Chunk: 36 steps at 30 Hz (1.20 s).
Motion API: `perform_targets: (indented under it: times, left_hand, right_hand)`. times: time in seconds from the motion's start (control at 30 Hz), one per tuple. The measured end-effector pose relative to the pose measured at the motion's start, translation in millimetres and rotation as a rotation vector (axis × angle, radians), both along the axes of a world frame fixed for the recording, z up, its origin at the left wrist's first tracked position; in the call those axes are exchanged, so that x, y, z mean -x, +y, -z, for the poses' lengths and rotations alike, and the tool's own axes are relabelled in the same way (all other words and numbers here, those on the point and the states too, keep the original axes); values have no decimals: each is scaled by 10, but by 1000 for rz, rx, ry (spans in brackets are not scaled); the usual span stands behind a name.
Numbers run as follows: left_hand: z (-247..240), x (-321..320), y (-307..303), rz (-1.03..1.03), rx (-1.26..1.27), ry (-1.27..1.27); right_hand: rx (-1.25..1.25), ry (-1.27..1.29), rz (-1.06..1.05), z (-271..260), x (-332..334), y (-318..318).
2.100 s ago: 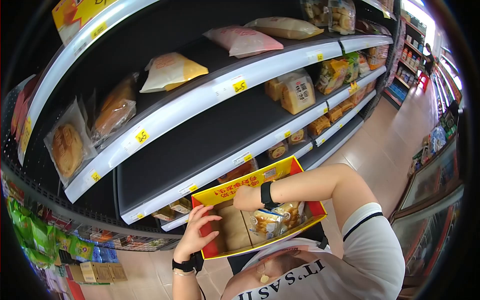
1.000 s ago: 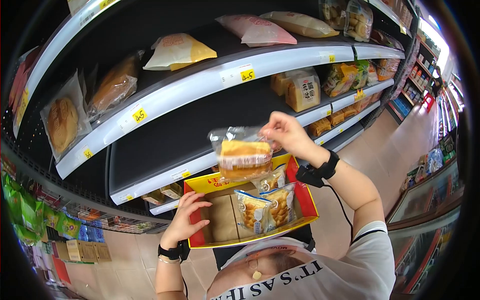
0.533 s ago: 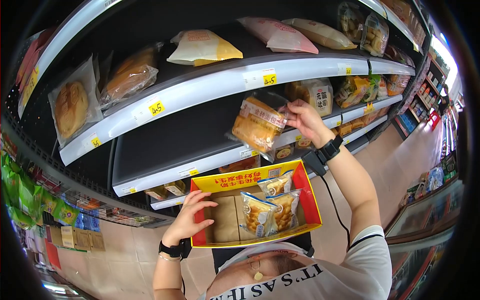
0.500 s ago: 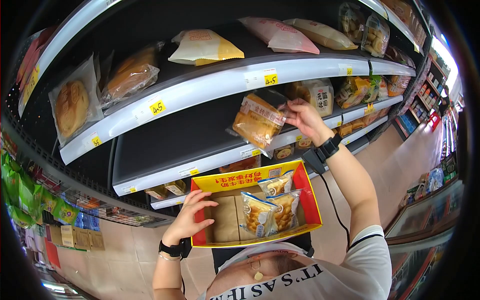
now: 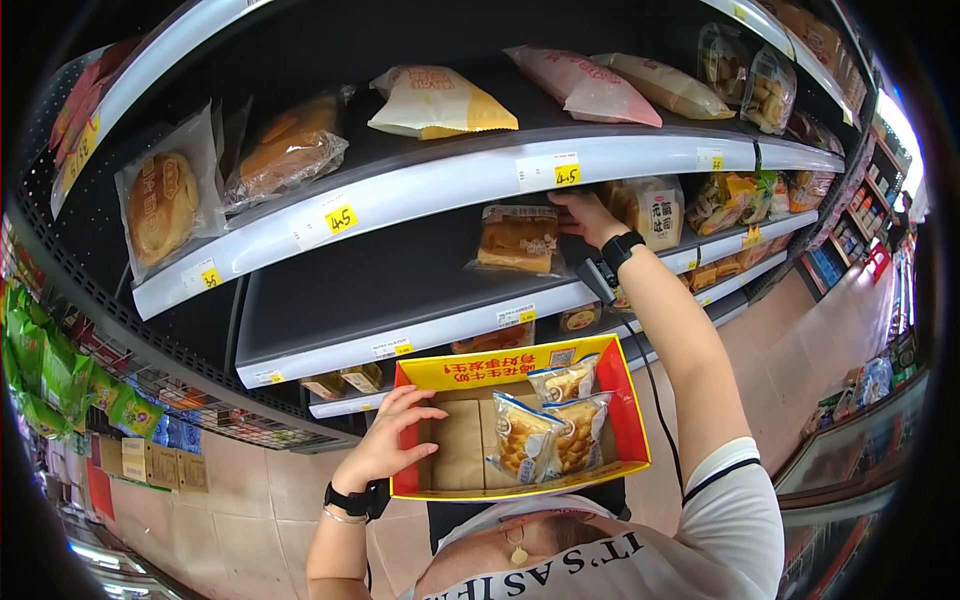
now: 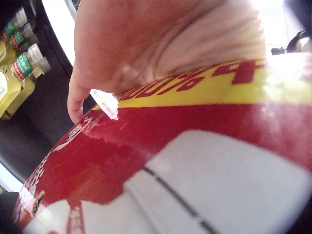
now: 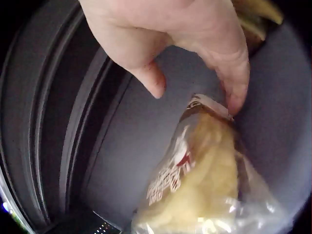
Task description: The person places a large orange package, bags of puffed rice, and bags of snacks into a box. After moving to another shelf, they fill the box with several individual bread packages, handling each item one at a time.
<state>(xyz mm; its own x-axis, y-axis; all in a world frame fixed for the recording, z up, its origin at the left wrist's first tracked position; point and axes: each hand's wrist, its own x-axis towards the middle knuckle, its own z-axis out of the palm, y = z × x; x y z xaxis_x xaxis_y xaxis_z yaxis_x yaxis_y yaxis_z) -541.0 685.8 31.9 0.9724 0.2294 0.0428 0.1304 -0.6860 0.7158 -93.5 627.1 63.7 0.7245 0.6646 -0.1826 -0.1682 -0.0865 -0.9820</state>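
On the middle shelf a clear bag of sliced-looking bread (image 5: 518, 240) stands with its printed band upward. Beside its right end is my right hand (image 5: 590, 217). In the right wrist view the thumb is spread away from the bread bag (image 7: 204, 165), and a fingertip touches its top corner. My left hand (image 5: 385, 445) holds the red and yellow cardboard box (image 5: 628, 420) at its left wall, fingers over the rim. Several small bread packets (image 5: 525, 440) lie in the box's right half; brown cardboard (image 5: 458, 445) shows in the left half.
A packaged toast loaf (image 5: 660, 215) stands on the same shelf, right of my right hand. The upper shelf's front edge (image 5: 450, 175) runs close above that hand. Bagged breads (image 5: 440, 102) line the upper shelf. A cable (image 5: 655, 380) hangs from the right wrist.
My right hand has lifted the bread bag out of the box, carried it up and forward over the shelf edge, and let it go on the middle shelf. The left hand stays on the box.
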Motion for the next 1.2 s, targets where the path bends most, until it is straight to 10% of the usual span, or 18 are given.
perform_targets:
  times: [0.4,0.73,1.2]
  left_hand:
    - [18,-11,11,-3,3,-10]
    - [17,0,11,1,14,-18]
    - [38,-1,6,-11,-4,-28]
  right_hand:
    - [418,-909,-131,175,513,150]
    - [163,-778,-379,169,562,-23]
    - [294,-981,-165,284,709,-441]
